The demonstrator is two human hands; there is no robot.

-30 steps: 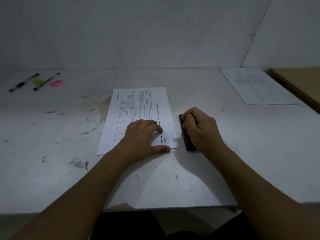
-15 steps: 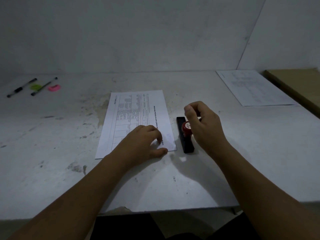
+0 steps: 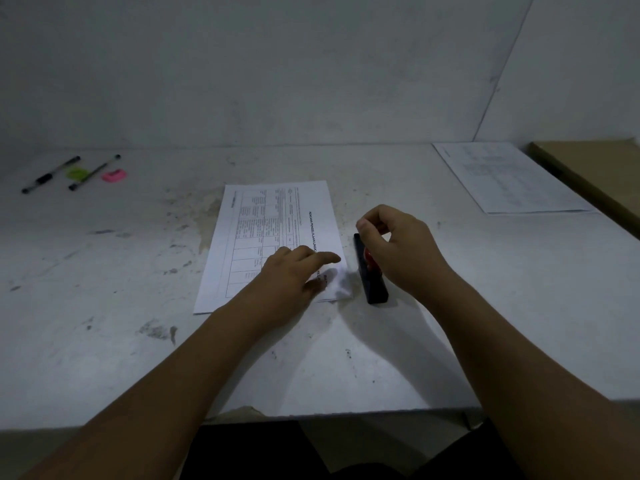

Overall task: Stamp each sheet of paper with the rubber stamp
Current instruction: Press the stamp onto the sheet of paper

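Observation:
A printed sheet of paper point(image 3: 273, 223) lies in the middle of the white table point(image 3: 104, 306). My left hand point(image 3: 291, 277) rests on the sheet's near right part with the fingers stretched flat; the paper's near right corner looks blurred and slightly raised. Just right of the sheet lies a long black ink pad point(image 3: 375, 289). My right hand point(image 3: 401, 251) hovers over the pad with curled fingers and grips the rubber stamp point(image 3: 371, 262), of which only a red part shows under the palm.
A second printed sheet point(image 3: 505, 178) lies at the far right, next to a brown board point(image 3: 595, 171) at the table's edge. Two pens point(image 3: 93, 172), a green tag and a pink eraser point(image 3: 114, 175) sit at the far left. Walls close the back and right.
My right hand has risen off the ink pad with the red stamp in its grip. My left hand has shifted a little on the sheet, and the sheet's near corner now looks disturbed.

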